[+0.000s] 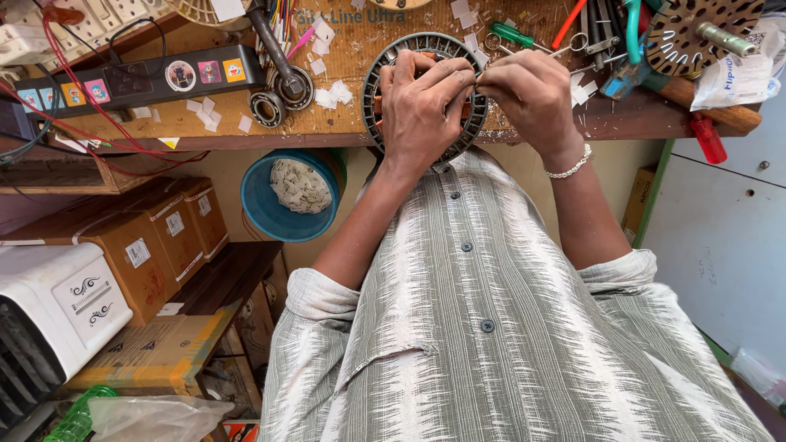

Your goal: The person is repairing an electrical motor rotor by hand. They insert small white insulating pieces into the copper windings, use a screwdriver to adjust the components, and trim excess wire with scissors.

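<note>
A round grey motor stator [426, 42] with slotted rim and reddish copper windings lies at the front edge of the wooden workbench [205, 127]. My left hand [422, 106] rests over its middle, fingers curled down onto the windings. My right hand [532, 94], with a beaded bracelet on the wrist, pinches something small and thin at the stator's right rim; what it is cannot be made out. Both hands touch the stator and hide most of its centre.
Small white paper slips [332, 94] litter the bench. A black power strip [139, 78], bearings [282, 94], a green screwdriver [512, 34] and a perforated metal disc [704, 37] lie around. Below stand a blue tub [270, 213] and cardboard boxes [147, 237].
</note>
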